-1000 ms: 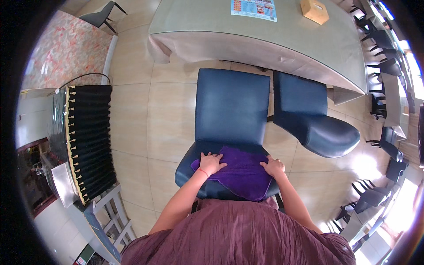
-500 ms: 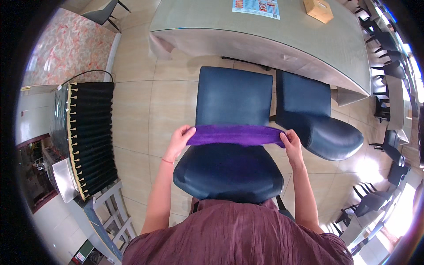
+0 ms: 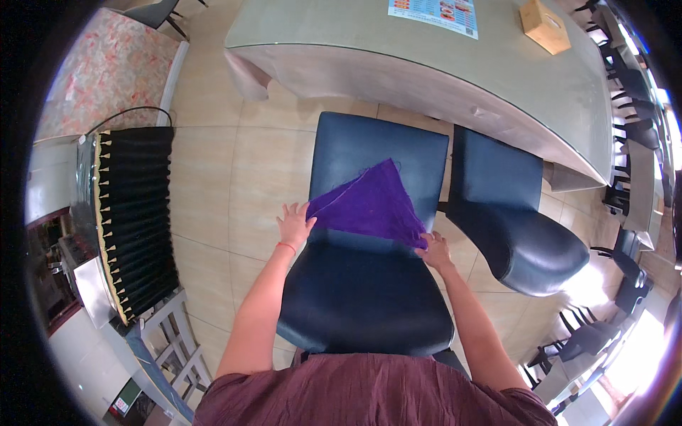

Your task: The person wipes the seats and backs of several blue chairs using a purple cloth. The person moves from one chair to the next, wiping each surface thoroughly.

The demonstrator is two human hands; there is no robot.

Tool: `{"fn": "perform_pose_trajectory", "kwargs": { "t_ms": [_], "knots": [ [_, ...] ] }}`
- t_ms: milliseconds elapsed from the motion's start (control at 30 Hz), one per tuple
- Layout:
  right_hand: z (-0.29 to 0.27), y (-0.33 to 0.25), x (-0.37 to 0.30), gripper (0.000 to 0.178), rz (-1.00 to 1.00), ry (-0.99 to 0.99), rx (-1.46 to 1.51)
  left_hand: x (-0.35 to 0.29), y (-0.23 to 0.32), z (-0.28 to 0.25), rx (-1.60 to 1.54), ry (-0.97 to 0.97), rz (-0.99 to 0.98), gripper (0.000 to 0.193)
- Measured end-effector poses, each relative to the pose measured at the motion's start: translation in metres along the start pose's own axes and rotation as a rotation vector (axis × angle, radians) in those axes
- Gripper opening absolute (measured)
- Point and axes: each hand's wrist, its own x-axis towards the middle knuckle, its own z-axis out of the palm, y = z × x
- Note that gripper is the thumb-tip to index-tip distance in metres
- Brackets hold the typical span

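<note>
A purple cloth [image 3: 369, 206] with frayed edges spreads in a rough triangle in front of the dark blue chair's backrest [image 3: 380, 138], its peak pointing away from me. My left hand [image 3: 295, 224] has its corner between thumb and forefinger, the other fingers fanned out. At the lower right corner, my right hand [image 3: 435, 251] pinches the cloth, its fingertips partly hidden by the fabric. Below lies the chair's dark seat [image 3: 366, 302], close to my body. Whether the cloth touches the backrest I cannot tell.
A second dark chair [image 3: 529, 241] stands at the right. Beyond is a covered table [image 3: 341, 60] with a printed sheet [image 3: 437, 14] and a wooden box [image 3: 545, 28]. To the left stands a cabinet with a pleated black skirt [image 3: 138, 220], beside tiled floor [image 3: 202, 192].
The cloth has gone from a long folded strip to an opened triangle with its peak up. My hands have come closer together, the right one lower.
</note>
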Motion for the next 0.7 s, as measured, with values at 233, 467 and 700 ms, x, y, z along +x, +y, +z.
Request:
{"fn": "perform_pose_trajectory", "kwargs": {
  "t_ms": [233,467,700],
  "knots": [
    [0.014,-0.085,0.025,0.053,-0.205,0.372,0.042,0.007,0.049,0.043,0.112,0.115,0.534,0.051],
    [0.061,-0.105,0.077,0.056,-0.240,0.329,-0.111,0.043,0.071,0.081,0.012,0.154,0.479,0.058],
    [0.028,-0.146,0.183,0.056,-0.420,0.407,-0.194,0.133,0.077,0.045,-0.044,0.369,0.366,0.059]
  ]
}}
